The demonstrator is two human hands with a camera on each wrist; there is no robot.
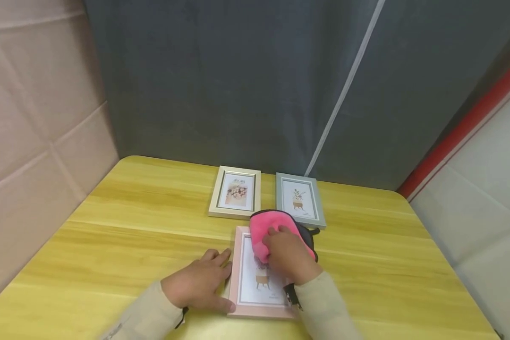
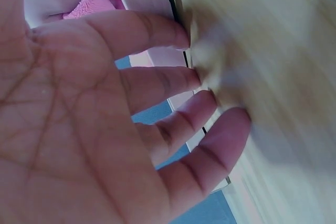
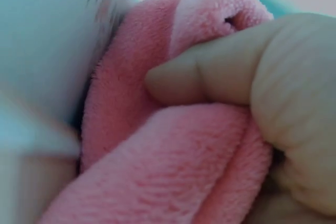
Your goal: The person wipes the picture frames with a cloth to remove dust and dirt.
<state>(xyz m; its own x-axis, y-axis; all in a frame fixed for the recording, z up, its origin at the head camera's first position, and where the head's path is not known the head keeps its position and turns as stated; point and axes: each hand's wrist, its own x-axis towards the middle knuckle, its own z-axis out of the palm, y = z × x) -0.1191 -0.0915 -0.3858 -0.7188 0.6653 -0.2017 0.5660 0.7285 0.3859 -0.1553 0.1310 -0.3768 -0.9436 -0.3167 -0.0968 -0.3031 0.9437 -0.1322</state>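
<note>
A pink photo frame with a plant picture lies flat on the table nearest the person. My left hand rests along its left edge, fingers extended on the tabletop and thumb at the lower left corner. In the left wrist view the fingertips reach the wood beside the frames. My right hand grips a bunched pink fleecy cloth with a dark backing, over the upper right of the pink frame. In the right wrist view the thumb presses into the folded cloth, against the glass.
Behind the pink frame lie a cream-gold photo frame and a grey-blue photo frame. The yellow wood table ends at a dark panel. Pale walls stand left and right, with a red strip on the right.
</note>
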